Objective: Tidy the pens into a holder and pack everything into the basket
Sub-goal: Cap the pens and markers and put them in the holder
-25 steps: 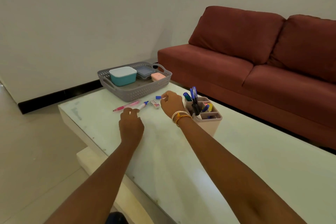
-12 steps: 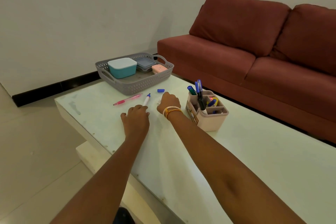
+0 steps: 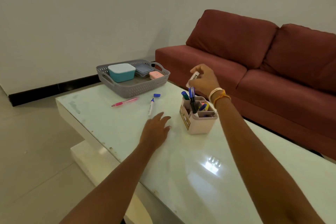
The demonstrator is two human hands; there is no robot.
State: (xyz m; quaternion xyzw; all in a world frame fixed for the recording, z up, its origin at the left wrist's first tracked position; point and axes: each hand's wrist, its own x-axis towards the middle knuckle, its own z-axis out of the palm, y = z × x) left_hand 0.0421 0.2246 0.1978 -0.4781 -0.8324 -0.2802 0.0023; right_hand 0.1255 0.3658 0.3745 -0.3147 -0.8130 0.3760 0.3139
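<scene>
The right hand [image 3: 204, 80] is raised above the pen holder [image 3: 199, 116], pinching a small white item [image 3: 193, 78] between thumb and fingers; what it is cannot be told. The holder stands near the counter's [image 3: 209, 169] sofa-side edge with several pens upright in its compartments. The left hand [image 3: 156, 132] rests flat on the counter, fingers spread, holding nothing. Beyond it lie a white marker [image 3: 151, 107], its blue cap [image 3: 156, 95] apart, and a pink pen [image 3: 125, 101]. The grey basket [image 3: 133, 88] sits at the far corner, holding three lidded boxes.
</scene>
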